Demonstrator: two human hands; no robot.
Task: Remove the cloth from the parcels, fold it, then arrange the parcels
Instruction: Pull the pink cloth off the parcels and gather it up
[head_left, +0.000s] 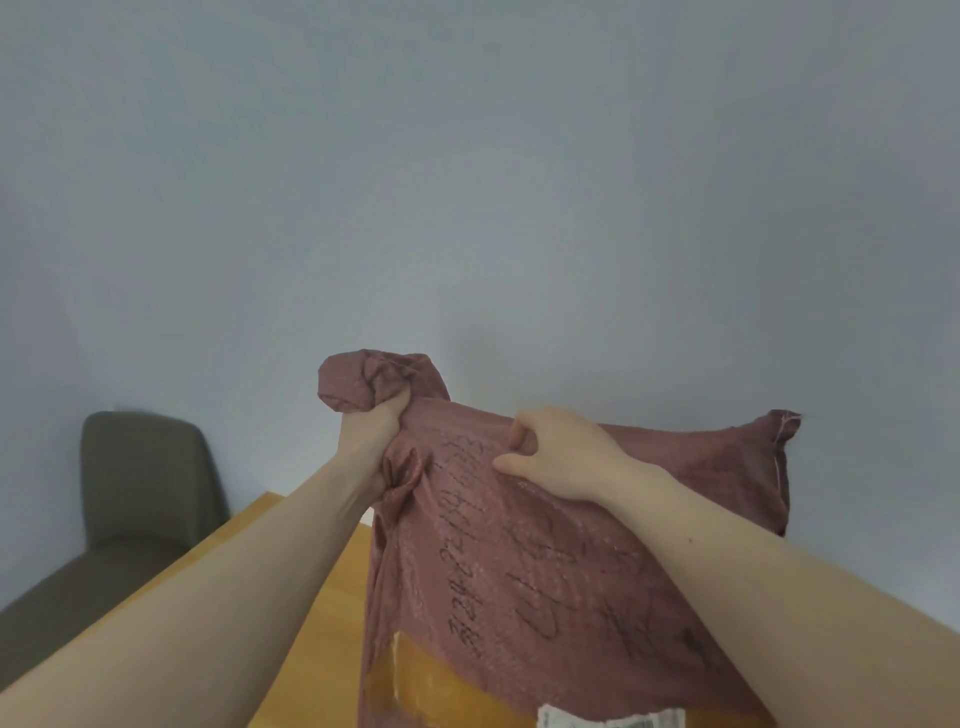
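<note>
Left hand: the left hand (371, 431) is raised in front of the wall, its fingers curled tight round a bunched corner of the cloth (545, 561); a crumpled wad of fabric sticks up above the fist.

Right hand: the right hand (558, 454) is to the right of the left one and at about the same height, thumb and curled fingers pinching the cloth's upper edge.

Forearms: both are bare and reach up from the bottom corners of the view.

Cloth: dusty reddish-brown woven fabric, held up by both hands so that it hangs down toward the desk (291, 597). Dark handwritten characters and digits run across the face turned to the camera; they are too blurred to read. Its far right corner juts out sideways, showing a stitched hem.

Parcel: a brown cardboard parcel (457, 686) shows at the bottom of the view, below the cloth's hanging edge and partly behind it, with a white printed label (597, 719) on it. How many parcels lie there cannot be told.

Desk: light wooden top, seen between the forearms and left of the cloth.

Chair: a grey-brown upholstered chair (140, 483) stands at the desk's left side, against the wall.

Wall: plain pale grey-blue wall (467, 182) fills the upper half of the view.
</note>
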